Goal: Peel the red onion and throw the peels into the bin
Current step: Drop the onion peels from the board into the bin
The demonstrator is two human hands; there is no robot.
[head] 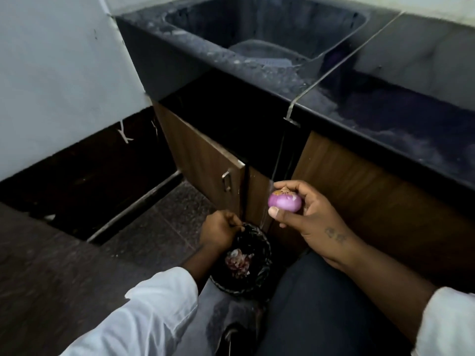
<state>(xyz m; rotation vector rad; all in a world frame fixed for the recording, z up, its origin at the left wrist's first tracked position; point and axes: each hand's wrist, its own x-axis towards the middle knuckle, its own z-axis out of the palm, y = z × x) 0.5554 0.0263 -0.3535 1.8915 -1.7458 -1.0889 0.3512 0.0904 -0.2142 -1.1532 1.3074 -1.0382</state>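
item: red onion [284, 203], mostly bared to glossy purple flesh, a tan papery scrap clinging at its top end; we are holding it in our right hand [312, 217], thumb beneath and fingers curled over the top, raised in front of the wooden cabinet door [205, 163] and off to the right of the bin. item: bin [259, 272], small, dark, lined with a black bag, standing on the floor by our knee; reddish peels [237, 262] are lying inside. item: left hand [218, 233], hovering at the bin's far rim with fingers drawn together; we cannot tell whether it is pinching a peel or is empty. item: dark countertop [385, 129] and sink [270, 29] above, not in use. handling note, as we judge it: we are at the dropping step, so we are wanting the left fingers well over the bin's mouth before letting go, since dry skin is drifting easily and could be landing on the floor. then we are bringing that hand up to pick off the last scrap at the top, keeping the onion firmly gripped, as bare flesh is likely slippery.
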